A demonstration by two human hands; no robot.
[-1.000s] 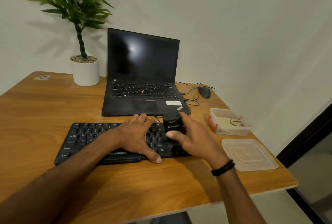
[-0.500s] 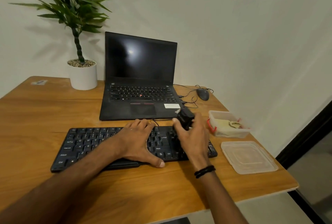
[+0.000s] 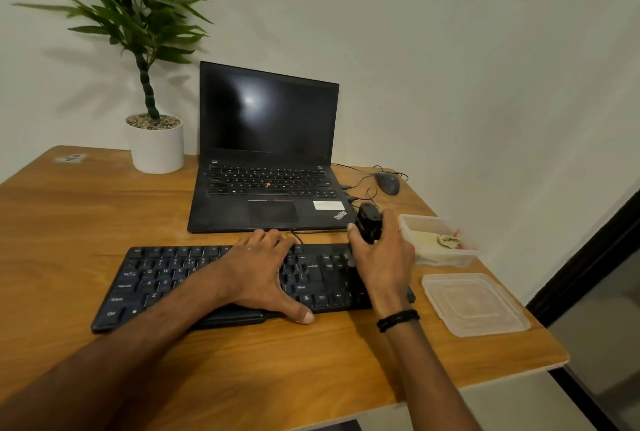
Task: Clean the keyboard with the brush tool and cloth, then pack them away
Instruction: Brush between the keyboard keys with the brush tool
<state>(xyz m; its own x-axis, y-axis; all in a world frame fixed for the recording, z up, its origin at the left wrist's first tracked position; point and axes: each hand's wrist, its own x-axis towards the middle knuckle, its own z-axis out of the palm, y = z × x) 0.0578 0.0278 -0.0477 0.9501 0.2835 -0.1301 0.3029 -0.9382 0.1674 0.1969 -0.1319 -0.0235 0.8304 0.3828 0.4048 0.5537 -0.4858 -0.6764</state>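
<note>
A black keyboard (image 3: 159, 278) lies on the wooden desk (image 3: 86, 216) in front of an open laptop. My left hand (image 3: 259, 271) rests flat on the keyboard's middle, fingers spread and thumb at the front edge. My right hand (image 3: 384, 261) grips the black brush tool (image 3: 369, 223) over the keyboard's right end; its lower tip is blurred against the keys. A pale cloth (image 3: 440, 240) sits inside a clear plastic box (image 3: 412, 223) to the right.
The box's clear lid (image 3: 474, 304) lies near the desk's right front corner. A black laptop (image 3: 266, 160), a wired mouse (image 3: 388, 183) with loose cables and a white potted plant (image 3: 157, 146) stand at the back. The desk edge runs close to the right.
My right hand has carried the brush tool from the keyboard's middle to its right end. My left hand has stayed on the keys.
</note>
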